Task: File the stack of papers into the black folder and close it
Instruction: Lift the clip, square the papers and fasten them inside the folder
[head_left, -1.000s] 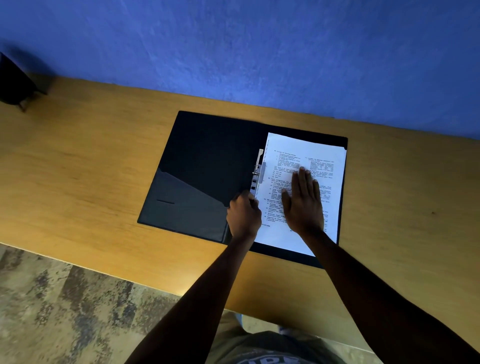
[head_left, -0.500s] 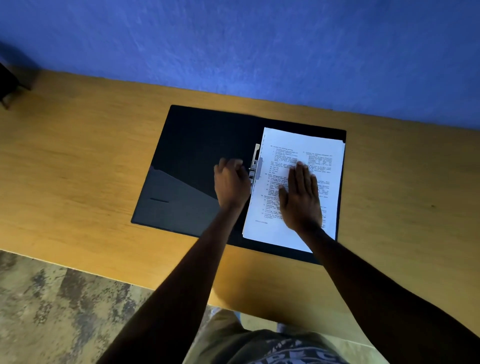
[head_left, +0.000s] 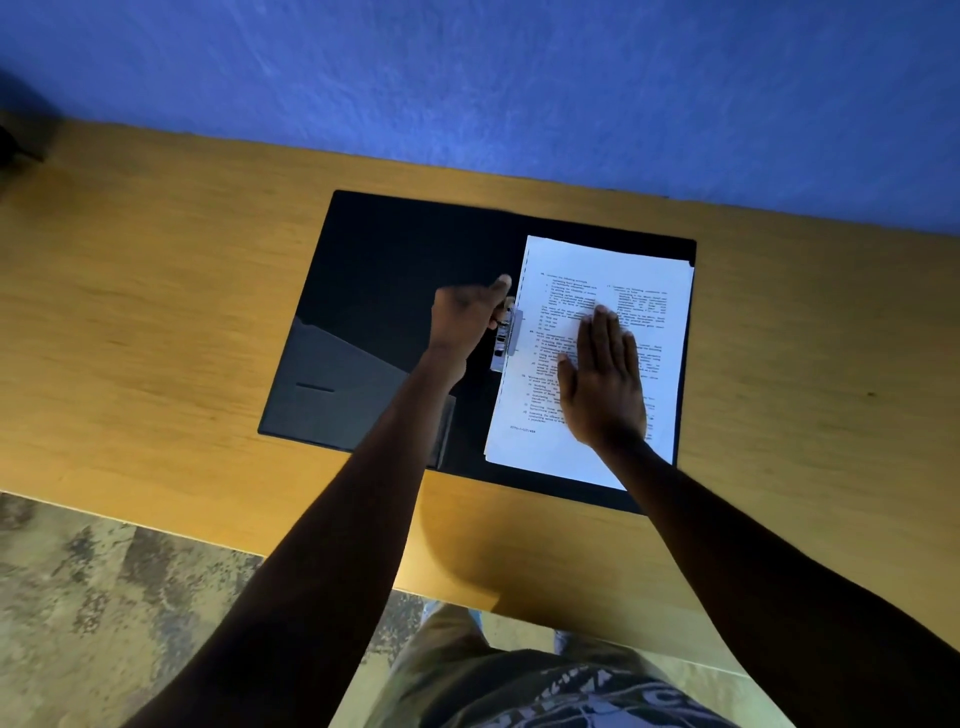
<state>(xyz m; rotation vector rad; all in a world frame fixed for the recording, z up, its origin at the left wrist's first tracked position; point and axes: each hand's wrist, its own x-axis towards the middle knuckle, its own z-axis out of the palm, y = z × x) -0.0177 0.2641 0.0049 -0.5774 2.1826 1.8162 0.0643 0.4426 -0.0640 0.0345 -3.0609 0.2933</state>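
The black folder (head_left: 395, 270) lies open on the wooden table (head_left: 156, 291). A stack of white printed papers (head_left: 623, 270) rests on its right half. My right hand (head_left: 605, 382) lies flat on the papers with fingers spread, pressing them down. At the spine sits a metal clip (head_left: 508, 338), over the left edge of the stack. My left hand (head_left: 465, 317) is at the top of that clip, fingers curled onto it and thumb pointing toward the papers. The folder's left half shows an inner pocket (head_left: 343, 384).
A blue wall (head_left: 519, 78) stands right behind the table. A dark object (head_left: 15, 140) sits at the table's far left corner. The table's near edge runs just below the folder, with patterned floor (head_left: 104, 597) beneath.
My left hand has slid from the lower end of the spine up to the metal clip and taken hold of it. My right hand has stayed flat on the papers.
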